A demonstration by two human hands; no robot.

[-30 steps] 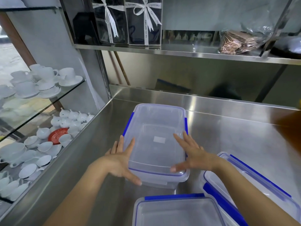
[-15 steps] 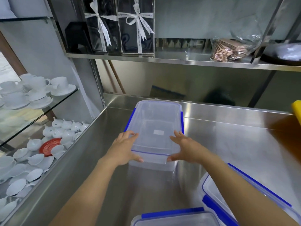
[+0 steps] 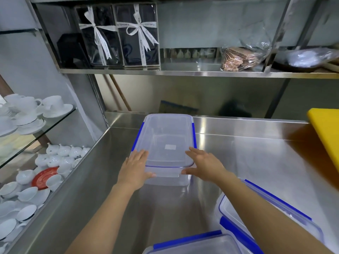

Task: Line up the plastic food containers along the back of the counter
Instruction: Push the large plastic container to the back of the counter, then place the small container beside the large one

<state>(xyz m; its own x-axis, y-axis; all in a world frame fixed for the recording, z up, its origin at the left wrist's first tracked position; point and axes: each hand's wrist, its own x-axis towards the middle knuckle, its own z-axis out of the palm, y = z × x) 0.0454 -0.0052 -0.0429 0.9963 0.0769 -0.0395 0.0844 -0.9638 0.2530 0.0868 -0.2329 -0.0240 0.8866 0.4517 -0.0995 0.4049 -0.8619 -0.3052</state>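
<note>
A clear plastic food container with blue side clips (image 3: 165, 143) stands on the steel counter (image 3: 247, 162), its far end close to the raised back ledge. My left hand (image 3: 135, 167) and my right hand (image 3: 203, 165) lie flat on its near corners, thumbs wrapped over the near edge. A second clear container with blue clips (image 3: 266, 217) sits at the near right, partly behind my right forearm. A third container (image 3: 194, 244) shows only its blue-edged lid at the bottom edge.
A yellow board (image 3: 326, 131) lies at the right edge of the counter. A steel shelf (image 3: 183, 71) above holds ribboned gift boxes (image 3: 119, 37) and a bag of wafers (image 3: 240, 57). Glass shelves with white cups and teapots (image 3: 36, 162) flank the left.
Both hands have slid the clear container away from me, from mid-counter to near the back ledge. The two near containers stayed where they were.
</note>
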